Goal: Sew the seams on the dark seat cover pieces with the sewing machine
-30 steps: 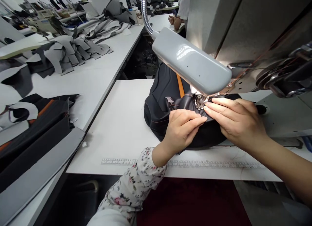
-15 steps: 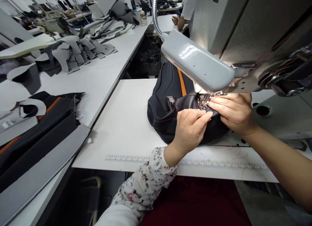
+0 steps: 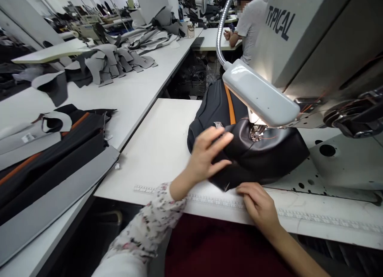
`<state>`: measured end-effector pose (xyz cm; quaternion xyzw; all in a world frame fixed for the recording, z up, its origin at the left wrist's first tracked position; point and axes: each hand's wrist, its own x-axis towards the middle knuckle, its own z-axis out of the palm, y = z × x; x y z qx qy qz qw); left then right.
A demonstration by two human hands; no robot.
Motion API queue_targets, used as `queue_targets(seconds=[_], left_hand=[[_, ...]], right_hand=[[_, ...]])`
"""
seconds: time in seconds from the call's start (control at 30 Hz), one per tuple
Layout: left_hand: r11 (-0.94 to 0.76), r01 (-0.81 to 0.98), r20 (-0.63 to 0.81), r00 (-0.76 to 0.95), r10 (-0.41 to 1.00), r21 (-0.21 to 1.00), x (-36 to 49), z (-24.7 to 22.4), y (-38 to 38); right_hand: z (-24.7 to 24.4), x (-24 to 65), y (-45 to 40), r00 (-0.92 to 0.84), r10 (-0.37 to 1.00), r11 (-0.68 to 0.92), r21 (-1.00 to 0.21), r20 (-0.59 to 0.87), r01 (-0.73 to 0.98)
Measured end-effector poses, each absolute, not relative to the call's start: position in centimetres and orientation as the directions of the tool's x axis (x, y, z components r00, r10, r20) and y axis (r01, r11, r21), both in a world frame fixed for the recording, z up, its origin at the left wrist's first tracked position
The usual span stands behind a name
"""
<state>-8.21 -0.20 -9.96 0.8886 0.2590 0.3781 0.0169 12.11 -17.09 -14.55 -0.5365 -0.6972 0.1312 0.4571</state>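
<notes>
Several heaps of grey cut panels lie on the long white tabletop to the left, and dark panels with orange strips sit nearer, at its edge. Farther off, a seated co-worker in a pale T-shirt is at another table. Over the work, the grey sewing machine head and its gooseneck lamp block the view of the far part of the dark padded leather piece. That piece lies bunched on the white sewing tabletop, under the machine's presser foot. Its long axis runs from the near, right-hand bulge back toward the far side, where an orange strip passes beneath the lamp. The left hand, in a floral sleeve and blurred, lies over the piece's near left side, its fingers spread wide apart and clamped on nothing. The right hand sits at the piece's lower edge, just above a printed ruler strip, fingers close together and touching the edge; whether they pinch it, I cannot tell
</notes>
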Motion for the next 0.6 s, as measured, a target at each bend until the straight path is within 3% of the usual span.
queue_targets(seconds=[0.03,0.13,0.33,0.47,0.6], left_hand=[[-0.828,0.533,0.562,0.636,0.529,0.176,-9.8,-10.6,0.8],[-0.826,0.554,0.420,0.729,0.540,0.100,-12.3,-12.2,2.8],[-0.851,0.525,0.417,0.769,0.485,0.021,-11.8,-11.3,-2.5],[-0.806,0.590,0.464,0.704,0.538,0.040,-12.4,-10.3,-8.6],[-0.791,0.600,0.460,0.672,0.580,0.122,-12.6,-9.7,-11.5]], right_hand=[[-15.4,12.3,-17.1,0.031,0.896,0.321,-0.695,0.443,0.644],[-16.7,13.5,-16.1,0.181,0.937,0.122,-0.766,0.299,0.632],[-15.0,15.2,-15.5,0.470,0.882,-0.150,-0.921,0.040,0.359],[-13.2,14.5,-15.8,0.375,0.917,-0.156,-0.988,-0.139,0.017],[-13.5,12.3,-13.6,0.234,0.944,-0.149,-0.932,-0.233,-0.330]])
